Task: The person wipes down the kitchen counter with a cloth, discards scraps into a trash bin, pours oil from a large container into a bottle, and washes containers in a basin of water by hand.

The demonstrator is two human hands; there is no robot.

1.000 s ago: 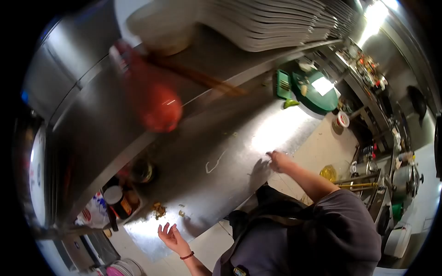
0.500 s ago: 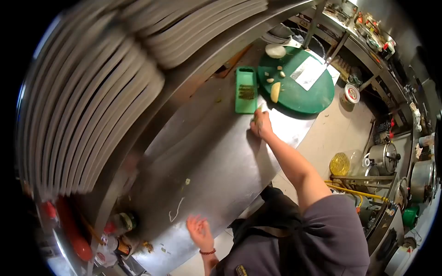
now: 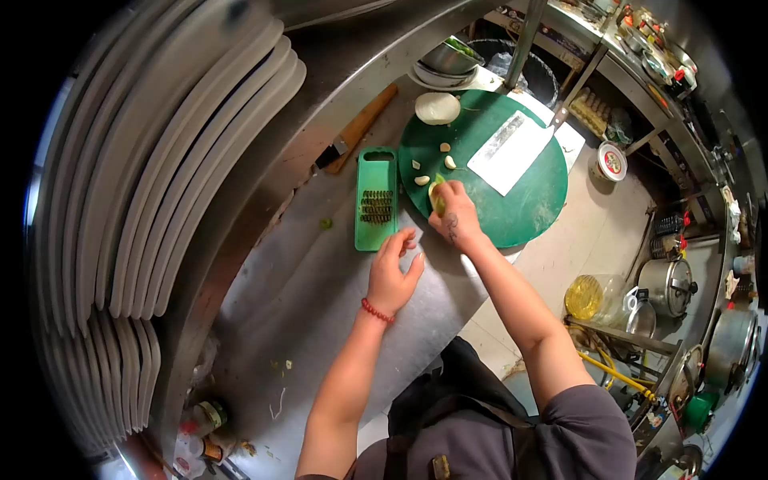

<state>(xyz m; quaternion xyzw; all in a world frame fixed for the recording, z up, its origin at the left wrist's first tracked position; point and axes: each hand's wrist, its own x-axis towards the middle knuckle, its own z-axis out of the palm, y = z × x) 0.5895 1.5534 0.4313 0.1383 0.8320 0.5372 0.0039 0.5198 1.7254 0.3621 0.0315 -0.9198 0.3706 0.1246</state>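
My right hand (image 3: 456,214) is closed around a green piece and a pale yellow piece at the left edge of the round green board (image 3: 512,220). My left hand (image 3: 392,272), with a red bead bracelet at the wrist, has its fingers apart and holds nothing, just below the green grater (image 3: 376,172). On the board lie a cleaver (image 3: 508,156), a white halved vegetable (image 3: 438,108) and several small garlic cloves (image 3: 422,181). The grater lies flat on the metal table (image 3: 320,296), left of the board.
Stacked plates (image 3: 184,184) fill the shelf at the left. A wooden-handled tool (image 3: 368,124) lies behind the grater. Bowls (image 3: 448,64) stand behind the board, and jars (image 3: 206,418) at the lower left. Pots (image 3: 668,282) are at the right.
The view has swung toward the board. My right hand has moved up to the board's edge and over the pale yellow piece. My left hand has come up beside the grater.
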